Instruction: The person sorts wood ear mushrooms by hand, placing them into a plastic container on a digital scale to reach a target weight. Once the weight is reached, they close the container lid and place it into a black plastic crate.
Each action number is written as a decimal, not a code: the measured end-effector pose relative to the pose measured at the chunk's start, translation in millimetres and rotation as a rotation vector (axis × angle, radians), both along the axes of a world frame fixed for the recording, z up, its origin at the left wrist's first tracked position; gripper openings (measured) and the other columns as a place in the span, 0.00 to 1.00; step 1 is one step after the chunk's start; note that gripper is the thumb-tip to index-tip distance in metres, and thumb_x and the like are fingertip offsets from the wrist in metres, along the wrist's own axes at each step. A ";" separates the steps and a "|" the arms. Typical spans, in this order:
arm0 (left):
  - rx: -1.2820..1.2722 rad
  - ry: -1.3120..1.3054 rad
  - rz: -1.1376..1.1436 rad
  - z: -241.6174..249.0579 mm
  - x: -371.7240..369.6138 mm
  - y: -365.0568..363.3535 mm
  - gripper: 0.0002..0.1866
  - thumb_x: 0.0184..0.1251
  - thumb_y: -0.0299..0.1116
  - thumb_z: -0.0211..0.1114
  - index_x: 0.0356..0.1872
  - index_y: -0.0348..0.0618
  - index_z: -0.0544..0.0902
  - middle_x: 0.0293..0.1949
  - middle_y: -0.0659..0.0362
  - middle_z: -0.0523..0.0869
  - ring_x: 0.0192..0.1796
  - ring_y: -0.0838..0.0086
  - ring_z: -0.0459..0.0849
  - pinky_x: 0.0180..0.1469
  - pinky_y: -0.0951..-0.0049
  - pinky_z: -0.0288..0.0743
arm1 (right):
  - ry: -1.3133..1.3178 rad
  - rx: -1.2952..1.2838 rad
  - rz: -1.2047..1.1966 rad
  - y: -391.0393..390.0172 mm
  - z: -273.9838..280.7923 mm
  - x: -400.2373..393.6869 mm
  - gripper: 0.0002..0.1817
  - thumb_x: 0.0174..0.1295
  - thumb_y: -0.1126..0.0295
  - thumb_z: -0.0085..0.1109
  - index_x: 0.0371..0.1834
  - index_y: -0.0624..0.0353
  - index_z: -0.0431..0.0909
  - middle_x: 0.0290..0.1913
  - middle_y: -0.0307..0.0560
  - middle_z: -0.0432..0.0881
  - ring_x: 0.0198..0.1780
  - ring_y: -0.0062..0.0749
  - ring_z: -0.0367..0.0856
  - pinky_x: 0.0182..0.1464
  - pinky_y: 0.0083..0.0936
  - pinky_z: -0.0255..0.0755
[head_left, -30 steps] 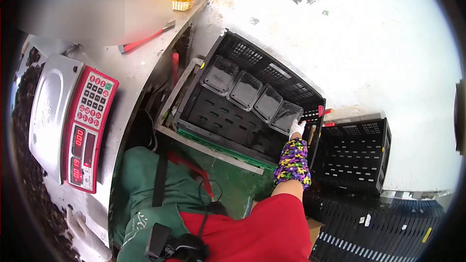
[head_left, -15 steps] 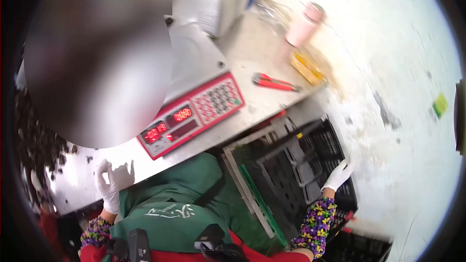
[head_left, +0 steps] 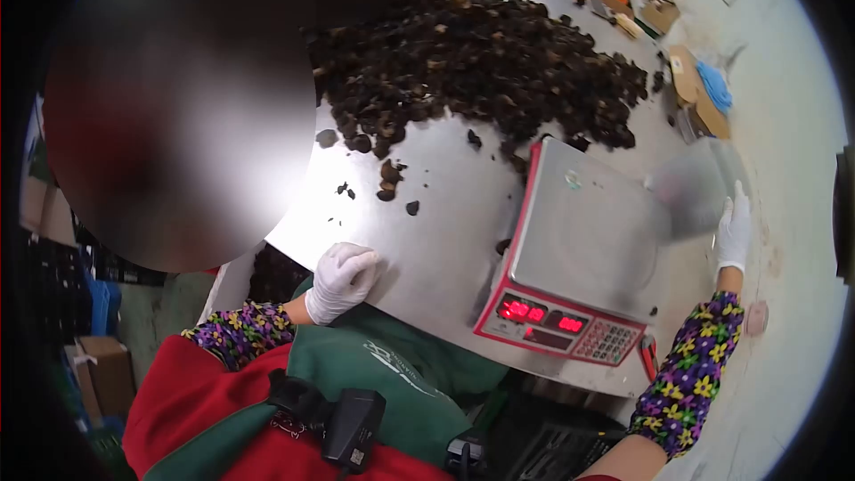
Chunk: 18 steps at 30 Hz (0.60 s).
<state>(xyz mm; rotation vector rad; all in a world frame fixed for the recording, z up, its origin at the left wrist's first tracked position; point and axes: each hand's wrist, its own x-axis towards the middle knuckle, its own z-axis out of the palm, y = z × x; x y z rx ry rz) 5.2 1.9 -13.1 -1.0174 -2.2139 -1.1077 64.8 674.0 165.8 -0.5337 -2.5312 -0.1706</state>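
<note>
My left hand (head_left: pixel 343 283), in a white glove, is curled into a fist at the front edge of the metal table, with nothing visible in it. To the right, my white-gloved right hand (head_left: pixel 735 230) is at the side of a translucent plastic tray (head_left: pixel 699 185), its fingers against the edge. The tray is blurred and overlaps the right side of the weighing scale (head_left: pixel 588 223). That scale has a bare steel platform, a red frame and lit red digits. Behind it spreads a heap of dark brown, mushroom-like pieces (head_left: pixel 481 53).
A red utility knife (head_left: pixel 648 356) lies by the scale's keypad. A pink bottle (head_left: pixel 757 318) is beyond my right forearm. An open cardboard box (head_left: pixel 695 93) with something blue stands at the far right. Black crates (head_left: pixel 552 441) are below the table. A large blur covers the left.
My view has swung left, bringing the dark heap into sight. My right hand has risen from beside the black crates to the plastic tray. My left hand has closed more tightly.
</note>
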 end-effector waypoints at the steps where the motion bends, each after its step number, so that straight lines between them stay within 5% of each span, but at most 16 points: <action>1: 0.000 -0.009 0.021 -2.0 -0.3 -0.7 0.20 0.52 0.17 0.71 0.47 0.45 0.82 0.36 0.57 0.85 0.35 0.61 0.85 0.36 0.62 0.78 | -0.086 -0.086 -0.025 12.8 -1.3 -16.9 0.21 0.77 0.63 0.50 0.65 0.63 0.77 0.63 0.61 0.81 0.67 0.57 0.76 0.68 0.39 0.70; 4: 0.014 0.004 -0.004 -4.5 -0.9 -1.3 0.21 0.49 0.15 0.71 0.46 0.46 0.84 0.35 0.58 0.85 0.32 0.62 0.83 0.34 0.65 0.76 | -0.388 -0.042 -0.122 26.8 15.1 -34.6 0.18 0.74 0.61 0.53 0.57 0.64 0.80 0.53 0.60 0.86 0.57 0.58 0.82 0.58 0.41 0.75; 8: 0.099 -0.286 -0.106 5.5 -12.2 -6.0 0.16 0.54 0.11 0.66 0.43 0.39 0.84 0.38 0.54 0.87 0.38 0.61 0.87 0.41 0.67 0.81 | -0.364 -0.095 -0.210 23.7 25.7 -34.5 0.18 0.72 0.60 0.56 0.49 0.67 0.81 0.49 0.61 0.87 0.53 0.57 0.84 0.55 0.42 0.74; 11: 0.005 -0.344 0.071 35.7 -60.7 -0.7 0.17 0.59 0.13 0.63 0.48 0.41 0.83 0.45 0.51 0.87 0.45 0.59 0.87 0.47 0.65 0.81 | -0.333 -0.165 -0.474 24.3 34.8 -21.1 0.21 0.73 0.57 0.56 0.52 0.67 0.81 0.50 0.63 0.86 0.52 0.52 0.84 0.55 0.42 0.74; 13: -0.052 -0.164 0.017 50.4 -106.0 11.7 0.16 0.62 0.17 0.64 0.50 0.43 0.83 0.50 0.52 0.86 0.47 0.58 0.86 0.49 0.63 0.81 | 0.152 -0.345 -0.292 85.9 30.1 -1.5 0.23 0.74 0.54 0.55 0.53 0.67 0.82 0.52 0.62 0.86 0.53 0.47 0.84 0.56 0.40 0.74; 15: -0.280 -0.097 -0.060 39.4 -140.6 10.8 0.16 0.63 0.20 0.65 0.52 0.44 0.83 0.50 0.53 0.86 0.47 0.59 0.86 0.48 0.63 0.82 | 0.291 -0.078 -0.336 -15.4 74.8 -7.8 0.23 0.77 0.55 0.52 0.56 0.67 0.82 0.54 0.60 0.85 0.55 0.46 0.83 0.57 0.37 0.73; 17: -0.515 -0.027 -0.137 36.4 -154.9 8.2 0.15 0.65 0.23 0.67 0.53 0.45 0.83 0.51 0.54 0.85 0.46 0.59 0.85 0.48 0.62 0.82 | 0.612 -0.402 -0.130 -103.5 88.0 -9.6 0.22 0.78 0.58 0.50 0.56 0.68 0.81 0.55 0.60 0.85 0.56 0.45 0.83 0.58 0.35 0.73; 18: -0.585 -0.066 -0.142 37.6 -158.4 6.0 0.15 0.64 0.25 0.68 0.52 0.46 0.84 0.50 0.55 0.86 0.46 0.60 0.86 0.47 0.63 0.81 | 0.526 -0.366 -0.127 -140.5 90.7 -3.8 0.21 0.78 0.59 0.51 0.57 0.67 0.81 0.55 0.57 0.85 0.55 0.43 0.82 0.59 0.35 0.72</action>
